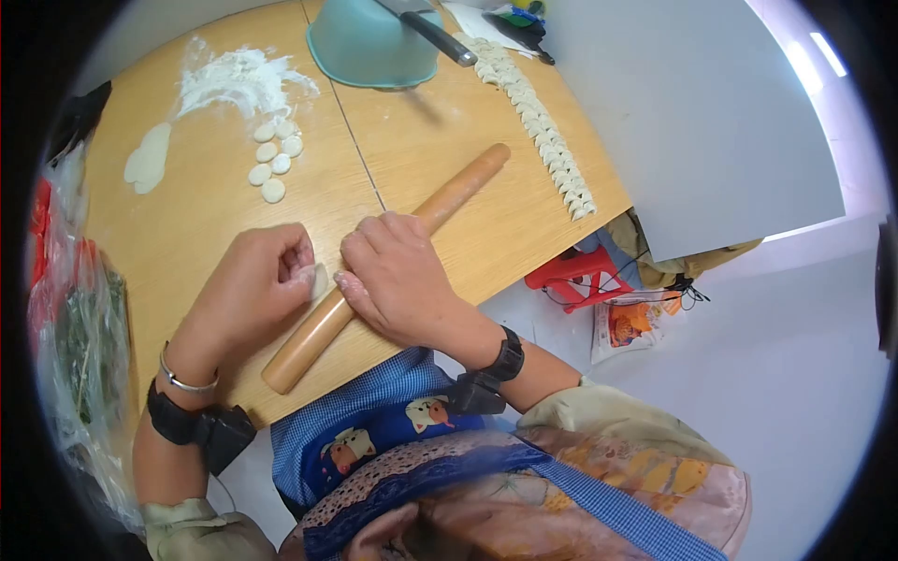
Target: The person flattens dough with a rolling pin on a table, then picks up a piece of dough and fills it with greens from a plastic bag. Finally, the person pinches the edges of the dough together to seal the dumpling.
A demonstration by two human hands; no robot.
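My right hand (398, 276) is wrapped over the middle of a wooden rolling pin (313, 341) that lies diagonally near the table's front edge. Just left of it, my left hand (267, 280) pinches the edge of a small pale dough piece (320, 280), mostly hidden beside the pin. Several small flattened dough rounds (273, 191) lie farther back on the table. To their left are thin rolled wrappers (148, 159), overlapping. White flour (238, 82) is spread behind the rounds.
An upturned teal bowl (369, 47) stands at the back, with a black-handled knife (440, 37) on it. A long row of folded dumplings (543, 131) runs along the right side. Plastic bags (79, 346) hang at the left; a red stool (580, 279) is beyond the right edge.
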